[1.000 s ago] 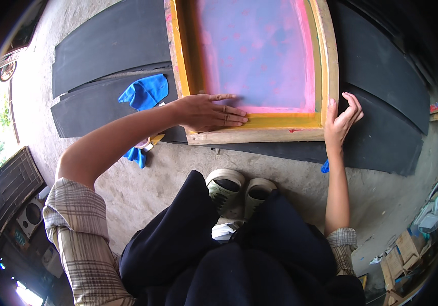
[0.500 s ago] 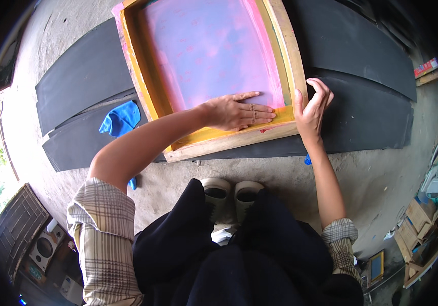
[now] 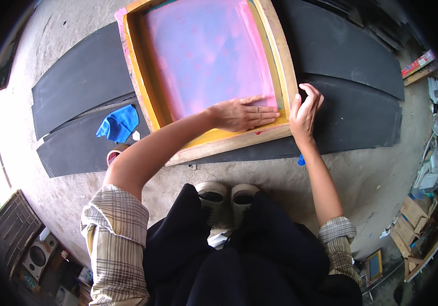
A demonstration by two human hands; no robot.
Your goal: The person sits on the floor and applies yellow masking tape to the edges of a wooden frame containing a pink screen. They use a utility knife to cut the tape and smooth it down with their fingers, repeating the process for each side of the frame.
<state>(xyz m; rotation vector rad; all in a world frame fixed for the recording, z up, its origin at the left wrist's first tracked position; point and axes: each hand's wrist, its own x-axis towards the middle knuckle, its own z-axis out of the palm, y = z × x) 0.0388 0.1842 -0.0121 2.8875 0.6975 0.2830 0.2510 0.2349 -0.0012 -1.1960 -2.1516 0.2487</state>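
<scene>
A wooden frame lies beneath the flattened left grip and beside the loosely cupped right grip. Its rails look stiff, probably light; the mesh beyond the left grip appears delicate, making the rails safer holds.

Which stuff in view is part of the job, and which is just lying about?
Part of the job, it seems:
wooden frame
pink mesh
left hand, flat inside the frame
right hand, at its near right corner
black sheets underneath

Likely just lying about:
blue cloth
speaker
</scene>
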